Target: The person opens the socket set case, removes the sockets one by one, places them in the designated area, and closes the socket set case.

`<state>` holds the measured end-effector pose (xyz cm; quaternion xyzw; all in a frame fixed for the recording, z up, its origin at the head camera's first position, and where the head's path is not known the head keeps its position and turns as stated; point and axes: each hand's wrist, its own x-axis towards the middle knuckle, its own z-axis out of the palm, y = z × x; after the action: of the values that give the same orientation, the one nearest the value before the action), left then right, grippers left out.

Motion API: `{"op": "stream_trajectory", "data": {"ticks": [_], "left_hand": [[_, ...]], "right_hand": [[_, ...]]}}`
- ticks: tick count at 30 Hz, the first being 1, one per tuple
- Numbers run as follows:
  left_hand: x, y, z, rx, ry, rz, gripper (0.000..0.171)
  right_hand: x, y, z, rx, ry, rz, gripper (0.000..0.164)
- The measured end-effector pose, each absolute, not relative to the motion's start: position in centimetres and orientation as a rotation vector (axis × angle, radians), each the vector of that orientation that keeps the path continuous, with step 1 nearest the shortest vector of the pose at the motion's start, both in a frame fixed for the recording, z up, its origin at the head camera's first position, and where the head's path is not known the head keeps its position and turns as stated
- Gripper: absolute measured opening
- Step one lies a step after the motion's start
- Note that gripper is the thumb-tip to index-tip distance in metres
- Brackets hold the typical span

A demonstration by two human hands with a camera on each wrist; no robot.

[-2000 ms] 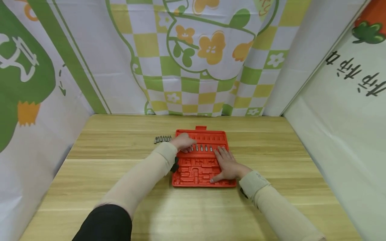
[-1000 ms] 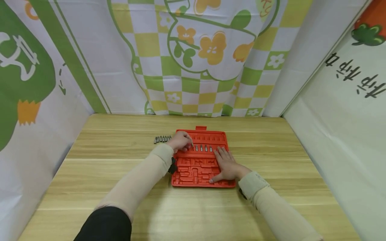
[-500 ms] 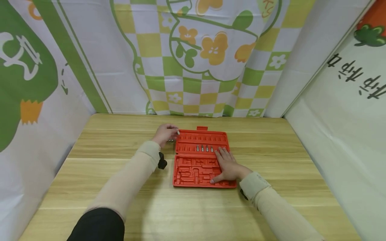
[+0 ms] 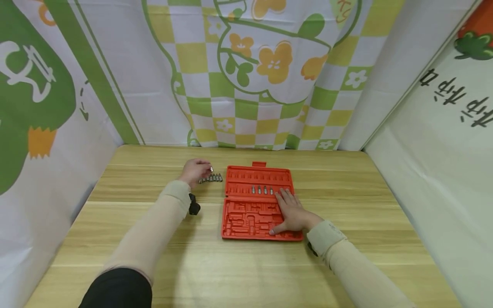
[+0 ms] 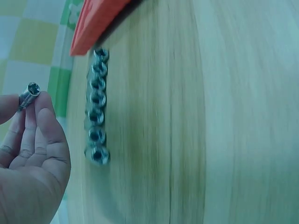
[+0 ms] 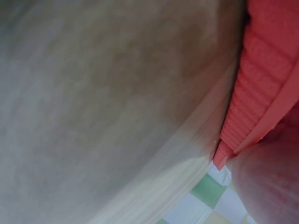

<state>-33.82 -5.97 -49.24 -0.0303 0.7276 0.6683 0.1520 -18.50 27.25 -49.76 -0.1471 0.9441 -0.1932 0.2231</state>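
Observation:
My left hand (image 4: pixel 194 172) pinches a small metal bit socket (image 5: pixel 29 96) between thumb and fingers, just above the table and left of the case. Under and beside that hand, several more bit sockets (image 5: pixel 96 99) form a tidy row on the table, their hollow ends showing in the left wrist view. The red plastic case (image 4: pixel 239 236) lies unfolded, with several bit sockets (image 4: pixel 259 190) seated in its upper half. My right hand (image 4: pixel 295 215) rests spread on the case's right side; the right wrist view catches only part of it beside the red edge.
The wooden table (image 4: pixel 346 265) reaches back to a checked, flowered cloth (image 4: pixel 265 102). Printed cloth walls stand at the left and right. A latch tab (image 4: pixel 259 164) sticks out from the case's far edge.
My left hand has drawn a bit socket out of the case's row and carried it left, over the row on the table. The right hand has stayed on the case.

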Motion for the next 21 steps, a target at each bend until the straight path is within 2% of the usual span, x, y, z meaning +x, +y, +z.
{"op": "stream_trajectory", "data": {"ticks": [13, 21], "left_hand": [[-34.4, -9.0, -49.9, -0.124, 2.187, 1.812, 0.033], [-34.7, -10.5, -50.2, -0.097, 2.364, 1.491, 0.022]], "right_hand": [[-18.4, 27.3, -49.9, -0.411, 2.604, -0.526, 0.129], [-18.4, 27.3, -49.8, -0.416, 2.613, -0.524, 0.128]]}}
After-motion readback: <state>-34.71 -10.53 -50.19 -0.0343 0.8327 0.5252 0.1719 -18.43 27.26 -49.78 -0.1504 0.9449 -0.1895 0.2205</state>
